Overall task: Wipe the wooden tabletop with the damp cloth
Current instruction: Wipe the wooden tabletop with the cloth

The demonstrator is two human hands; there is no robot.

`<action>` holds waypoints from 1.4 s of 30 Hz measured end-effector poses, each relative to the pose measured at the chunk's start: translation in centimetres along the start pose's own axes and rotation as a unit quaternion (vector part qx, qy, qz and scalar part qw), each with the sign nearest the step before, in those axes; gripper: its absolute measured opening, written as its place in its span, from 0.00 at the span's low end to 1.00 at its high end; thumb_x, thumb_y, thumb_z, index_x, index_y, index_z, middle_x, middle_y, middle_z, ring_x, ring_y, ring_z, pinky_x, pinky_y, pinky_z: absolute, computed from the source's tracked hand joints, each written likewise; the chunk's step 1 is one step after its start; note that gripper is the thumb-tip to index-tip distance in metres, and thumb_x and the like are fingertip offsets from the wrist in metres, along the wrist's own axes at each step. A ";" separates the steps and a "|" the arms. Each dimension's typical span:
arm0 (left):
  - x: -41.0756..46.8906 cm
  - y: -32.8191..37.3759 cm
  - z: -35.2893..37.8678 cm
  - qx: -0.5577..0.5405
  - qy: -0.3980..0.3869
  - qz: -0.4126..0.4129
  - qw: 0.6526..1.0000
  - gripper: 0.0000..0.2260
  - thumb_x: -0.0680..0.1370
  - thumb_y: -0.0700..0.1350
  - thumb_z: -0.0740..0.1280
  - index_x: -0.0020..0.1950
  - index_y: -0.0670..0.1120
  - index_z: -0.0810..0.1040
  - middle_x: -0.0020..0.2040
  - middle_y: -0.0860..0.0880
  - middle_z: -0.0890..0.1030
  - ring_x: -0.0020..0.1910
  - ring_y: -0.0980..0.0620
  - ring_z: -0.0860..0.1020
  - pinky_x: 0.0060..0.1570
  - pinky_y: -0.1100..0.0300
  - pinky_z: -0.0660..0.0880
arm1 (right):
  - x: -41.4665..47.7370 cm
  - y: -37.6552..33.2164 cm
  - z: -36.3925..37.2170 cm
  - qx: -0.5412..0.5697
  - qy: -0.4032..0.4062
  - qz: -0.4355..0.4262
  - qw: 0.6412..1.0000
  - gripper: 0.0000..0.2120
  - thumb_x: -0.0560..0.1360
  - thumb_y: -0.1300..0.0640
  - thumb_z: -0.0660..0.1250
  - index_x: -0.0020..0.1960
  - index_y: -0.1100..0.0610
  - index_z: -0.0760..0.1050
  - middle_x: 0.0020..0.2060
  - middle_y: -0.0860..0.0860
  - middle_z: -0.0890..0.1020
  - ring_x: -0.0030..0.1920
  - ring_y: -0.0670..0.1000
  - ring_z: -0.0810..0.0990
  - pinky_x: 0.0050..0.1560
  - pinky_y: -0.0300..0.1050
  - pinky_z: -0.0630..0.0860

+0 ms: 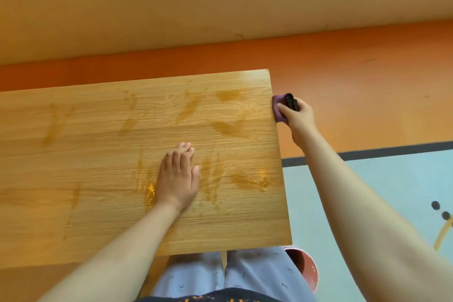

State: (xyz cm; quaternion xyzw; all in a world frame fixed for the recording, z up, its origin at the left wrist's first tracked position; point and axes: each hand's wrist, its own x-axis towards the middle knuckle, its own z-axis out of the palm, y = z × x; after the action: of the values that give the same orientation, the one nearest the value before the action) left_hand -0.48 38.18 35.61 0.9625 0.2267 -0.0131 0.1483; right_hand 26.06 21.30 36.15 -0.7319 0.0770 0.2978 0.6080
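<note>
Streaked bench: left hand lies flat, likely steadying it; right hand grips cloth against the side edge

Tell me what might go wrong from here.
1. The right hand grips the purple cloth at the right edge of the tabletop, largely off the top; a stroke may slip off.
2. The left hand rests flat among wet streaks and may smear them.
3. A black object held with the cloth might scratch the wood.
</note>
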 end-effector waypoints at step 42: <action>6.5 -2.0 -1.5 -0.051 0.076 -0.152 0.984 0.19 0.78 0.46 0.52 0.63 0.38 0.72 0.61 0.42 0.74 0.62 0.44 0.69 0.63 0.48 0.69 | 11.5 -12.0 4.1 -0.447 -0.259 -0.030 0.856 0.07 0.75 0.60 0.67 0.53 0.57 0.78 0.43 0.56 0.81 0.41 0.50 0.77 0.44 0.42 0.74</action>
State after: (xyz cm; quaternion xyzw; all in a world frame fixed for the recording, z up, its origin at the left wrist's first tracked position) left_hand 4.38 43.12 35.92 0.9063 0.3813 0.0497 0.1753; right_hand 39.70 30.98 39.81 -0.8232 -0.2470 0.4605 0.2220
